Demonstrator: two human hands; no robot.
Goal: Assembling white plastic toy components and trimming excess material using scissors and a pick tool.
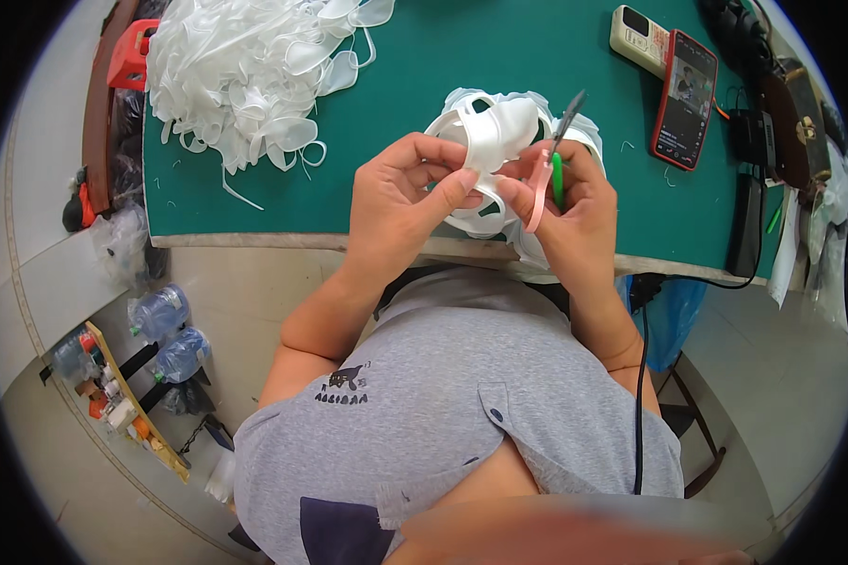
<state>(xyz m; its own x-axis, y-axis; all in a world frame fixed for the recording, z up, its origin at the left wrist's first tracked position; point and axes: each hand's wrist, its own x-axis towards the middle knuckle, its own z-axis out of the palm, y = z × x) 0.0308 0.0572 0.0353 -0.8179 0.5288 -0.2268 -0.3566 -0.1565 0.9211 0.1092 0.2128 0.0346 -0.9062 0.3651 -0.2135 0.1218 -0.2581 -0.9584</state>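
Note:
Over the near edge of the green table (396, 141), a white moulded piece (509, 130) with a rounded cup and cut-out openings is held between my two hands. My left hand (405, 198) pinches its band between thumb and fingers. On the other side, my right hand (575, 202) grips the piece with thumb and fingertips. That hand also carries small thread snips (540, 193) with pink and green handles, their dark blades pointing up and away. More white moulded pieces (530, 247) lie beneath my hands, partly hidden by them.
A large heap of white pieces with thin loops (240, 80) covers the far left. At the far right, a red-cased phone (686, 99) leans on a beige device (637, 40). A black cable (639, 405) hangs by my right arm. Water bottles (181, 353) stand lower left.

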